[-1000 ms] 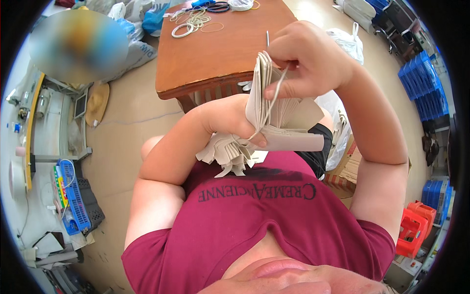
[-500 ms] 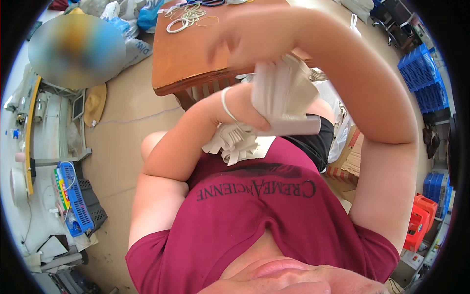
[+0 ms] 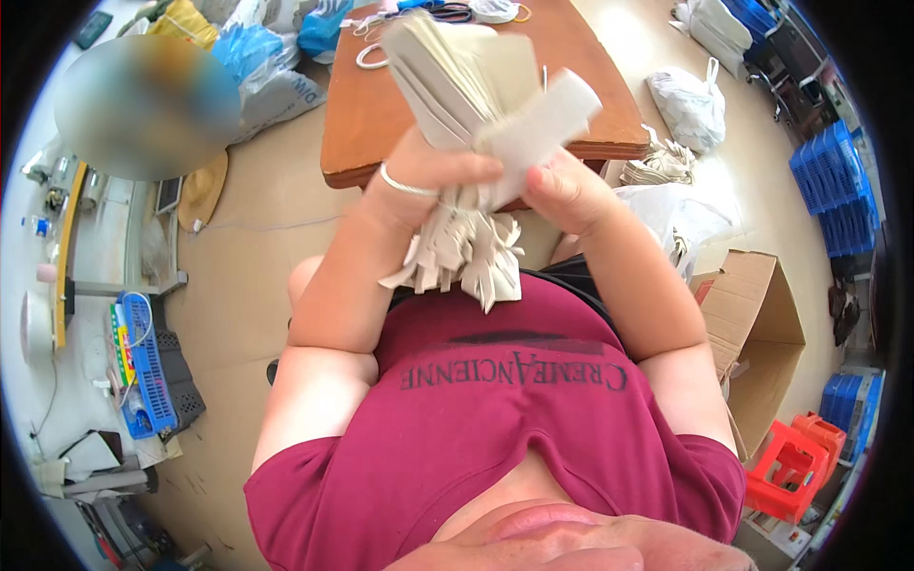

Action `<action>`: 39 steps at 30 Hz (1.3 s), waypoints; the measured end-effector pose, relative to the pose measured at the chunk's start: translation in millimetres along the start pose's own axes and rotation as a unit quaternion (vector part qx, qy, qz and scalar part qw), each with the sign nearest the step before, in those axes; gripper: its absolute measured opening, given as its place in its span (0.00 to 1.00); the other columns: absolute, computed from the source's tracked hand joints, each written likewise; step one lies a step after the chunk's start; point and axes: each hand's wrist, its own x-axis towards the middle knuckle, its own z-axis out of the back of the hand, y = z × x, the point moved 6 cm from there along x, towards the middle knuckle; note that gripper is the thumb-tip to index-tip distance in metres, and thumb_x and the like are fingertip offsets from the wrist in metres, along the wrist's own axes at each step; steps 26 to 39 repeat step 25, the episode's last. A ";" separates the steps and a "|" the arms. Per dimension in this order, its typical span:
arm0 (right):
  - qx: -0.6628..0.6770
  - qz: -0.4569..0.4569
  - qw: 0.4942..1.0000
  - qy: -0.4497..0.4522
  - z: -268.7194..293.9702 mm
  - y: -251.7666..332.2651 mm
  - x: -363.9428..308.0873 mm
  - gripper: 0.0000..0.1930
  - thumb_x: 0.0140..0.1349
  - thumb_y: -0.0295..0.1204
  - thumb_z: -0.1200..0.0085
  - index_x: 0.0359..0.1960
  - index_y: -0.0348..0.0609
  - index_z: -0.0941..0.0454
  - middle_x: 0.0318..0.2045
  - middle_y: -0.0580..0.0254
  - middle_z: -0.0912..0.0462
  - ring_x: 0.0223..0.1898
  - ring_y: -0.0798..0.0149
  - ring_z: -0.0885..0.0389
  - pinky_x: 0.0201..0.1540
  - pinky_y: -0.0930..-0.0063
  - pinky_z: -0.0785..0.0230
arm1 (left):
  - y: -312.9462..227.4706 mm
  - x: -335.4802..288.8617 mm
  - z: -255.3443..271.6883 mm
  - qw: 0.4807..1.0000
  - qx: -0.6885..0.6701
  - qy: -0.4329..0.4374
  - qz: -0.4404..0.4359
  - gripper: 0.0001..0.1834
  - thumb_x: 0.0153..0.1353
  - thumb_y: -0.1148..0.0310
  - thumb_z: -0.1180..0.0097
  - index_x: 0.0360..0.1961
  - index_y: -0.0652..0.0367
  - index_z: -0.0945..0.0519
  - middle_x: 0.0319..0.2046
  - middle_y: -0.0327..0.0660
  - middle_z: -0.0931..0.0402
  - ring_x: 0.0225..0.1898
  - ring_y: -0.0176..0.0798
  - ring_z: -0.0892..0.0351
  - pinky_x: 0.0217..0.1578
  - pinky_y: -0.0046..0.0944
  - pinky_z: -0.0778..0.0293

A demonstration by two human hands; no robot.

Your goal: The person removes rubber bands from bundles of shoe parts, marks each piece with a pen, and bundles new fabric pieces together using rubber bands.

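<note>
My left hand point(image 3: 433, 179), with a white band around the wrist, is closed around a thick bundle of off-white flat cut pieces point(image 3: 452, 81). The pieces fan out above the fist, and their narrow strip-like tails point(image 3: 466, 249) hang below it toward my shirt. A smooth white piece point(image 3: 545, 122) slants across the right side of the bundle. My right hand point(image 3: 574, 193) pinches this piece near its lower end, thumb on top; its other fingers are partly hidden. Both hands are in front of my belly, near the table's closest edge.
Beyond my hands stands a brown wooden table point(image 3: 367, 124), with a white ring point(image 3: 371, 57) and cords at its far side. To the right are a white plastic bag point(image 3: 690, 107), more off-white pieces point(image 3: 666, 164), an open cardboard box point(image 3: 762, 314) and red stools point(image 3: 790, 471). Blue crates line the right.
My right hand has come down from above the table to the bundle and now grips the white piece. The bundle has risen and tilted, its fanned end pointing away from me.
</note>
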 end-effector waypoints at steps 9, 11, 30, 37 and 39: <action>-0.006 0.065 0.994 -0.091 -13.7 25.5 1.5 0.43 0.37 0.26 0.28 0.61 0.36 0.34 0.54 0.57 0.23 0.57 0.59 0.26 0.61 0.62 0.37 | 4.7 14.1 -14.4 0.900 0.381 0.097 -0.190 0.32 0.46 0.66 0.29 0.56 0.56 0.25 0.50 0.40 0.23 0.53 0.39 0.24 0.54 0.40 0.28; 0.023 0.055 0.992 -0.115 -11.6 22.3 -3.4 0.42 0.38 0.25 0.29 0.60 0.37 0.33 0.53 0.57 0.23 0.56 0.59 0.26 0.61 0.63 0.36 | -0.4 9.0 -23.9 0.879 0.412 0.109 -0.215 0.32 0.46 0.66 0.29 0.55 0.56 0.25 0.50 0.40 0.23 0.52 0.40 0.24 0.54 0.40 0.28; -0.042 0.102 0.985 -0.136 -19.3 13.9 -13.8 0.48 0.42 0.27 0.26 0.66 0.42 0.43 0.52 0.61 0.25 0.54 0.63 0.27 0.58 0.66 0.34 | 7.2 13.1 -19.4 0.917 0.376 0.108 -0.078 0.41 0.39 0.61 0.28 0.57 0.59 0.30 0.55 0.48 0.29 0.56 0.46 0.29 0.60 0.44 0.36; -0.042 0.102 0.985 -0.136 -19.3 13.9 -13.8 0.48 0.42 0.27 0.26 0.66 0.42 0.43 0.52 0.61 0.25 0.54 0.63 0.27 0.58 0.66 0.34 | 7.2 13.1 -19.4 0.917 0.376 0.108 -0.078 0.41 0.39 0.61 0.28 0.57 0.59 0.30 0.55 0.48 0.29 0.56 0.46 0.29 0.60 0.44 0.36; -0.042 0.102 0.985 -0.136 -19.3 13.9 -13.8 0.48 0.42 0.27 0.26 0.66 0.42 0.43 0.52 0.61 0.25 0.54 0.63 0.27 0.58 0.66 0.34 | 7.2 13.1 -19.4 0.917 0.376 0.108 -0.078 0.41 0.39 0.61 0.28 0.57 0.59 0.30 0.55 0.48 0.29 0.56 0.46 0.29 0.60 0.44 0.36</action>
